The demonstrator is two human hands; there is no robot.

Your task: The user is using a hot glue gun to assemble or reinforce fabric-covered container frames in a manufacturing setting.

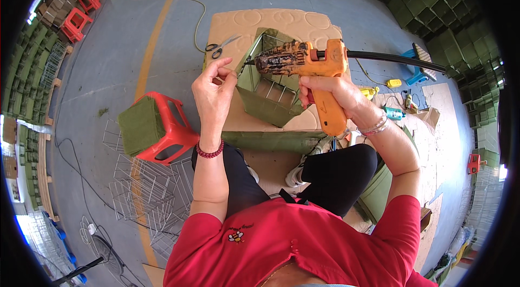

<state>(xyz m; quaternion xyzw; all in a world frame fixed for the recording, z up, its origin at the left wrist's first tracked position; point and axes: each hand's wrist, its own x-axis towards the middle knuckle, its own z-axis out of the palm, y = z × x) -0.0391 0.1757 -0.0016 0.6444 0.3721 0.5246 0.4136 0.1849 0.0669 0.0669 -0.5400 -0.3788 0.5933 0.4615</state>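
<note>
Right now, your right hand (338, 92) is wrapped around the handle of an orange glue gun (306, 61), with its blackened front pointing left and a long black stick (390, 58) running from its rear. Your left hand (213, 92) is raised near the nozzle, thumb and fingertips bent toward each other beside the left edge of a green box (262, 107); you cannot tell from this view whether they pinch that edge. The box sits beneath the gun, tilted askew on the cardboard (227, 26) before you, with thin metal wires showing inside it. Scissors (216, 50) lie left of the box, handles spread. By your left forearm stands a red stool (177, 136) bearing green cloth (141, 124), and wire frames (143, 192) lie on the floor nearby.
</note>
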